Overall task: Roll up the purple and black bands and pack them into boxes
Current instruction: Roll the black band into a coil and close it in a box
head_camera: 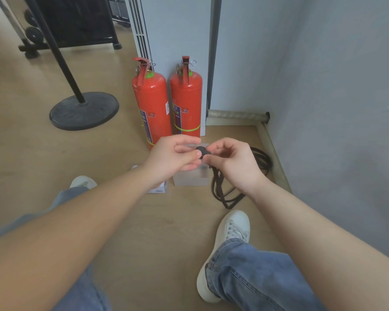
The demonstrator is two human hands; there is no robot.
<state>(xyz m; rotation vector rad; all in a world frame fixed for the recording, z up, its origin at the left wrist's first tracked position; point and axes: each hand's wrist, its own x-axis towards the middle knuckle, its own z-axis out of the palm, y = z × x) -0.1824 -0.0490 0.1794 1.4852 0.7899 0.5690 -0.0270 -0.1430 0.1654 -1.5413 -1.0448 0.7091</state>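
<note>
Your left hand [173, 153] and right hand [231, 162] are pinching the rolled black band [201, 151] between them, tail trailing below the right, clear box [190, 179] lying beneath

Rolled band [201, 151] at centre is seen as black. Loose band loops [220, 191] on the right are rendered dark brown-black; purple cannot be confirmed. Far left extinguisher [152, 104] and right extinguisher [186, 102] are finished red, with purple labels, yellow-green straps and green collars. Box [190, 178] is frosted clear. Floor [166, 221] is patterned in light wood grain. Shoe [230, 239] white, jeans [256, 277] blue, stand base [83, 111] black.
</note>
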